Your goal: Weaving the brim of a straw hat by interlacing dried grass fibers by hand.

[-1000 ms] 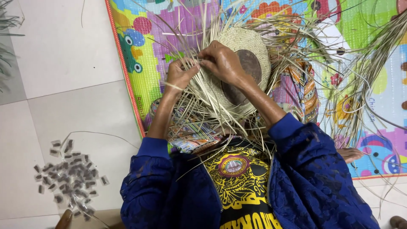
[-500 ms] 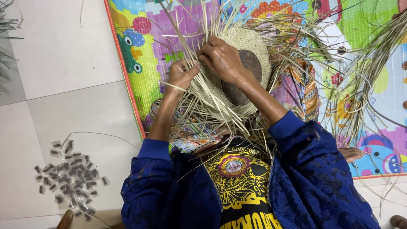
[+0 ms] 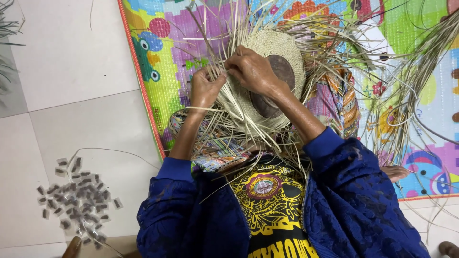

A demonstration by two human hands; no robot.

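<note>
A half-woven straw hat (image 3: 282, 50) rests over a dark rounded form (image 3: 277, 81) on my lap, with many loose pale straw strands (image 3: 229, 119) fanning out from its edge. My left hand (image 3: 204, 88) pinches strands at the hat's left rim. Just to its right, my right hand (image 3: 251, 69) lies on the weave and grips strands there. Both hands nearly touch each other. Blue sleeves cover my upper arms.
I sit on a colourful cartoon play mat (image 3: 162, 71) over white floor tiles (image 3: 62, 71). A pile of small grey pieces (image 3: 79, 198) lies on the tiles at lower left. More loose straw (image 3: 411, 95) spreads over the mat at right.
The hands have stayed at the hat's left rim; the fingers have shifted slightly among the strands. The hat and form have not moved.
</note>
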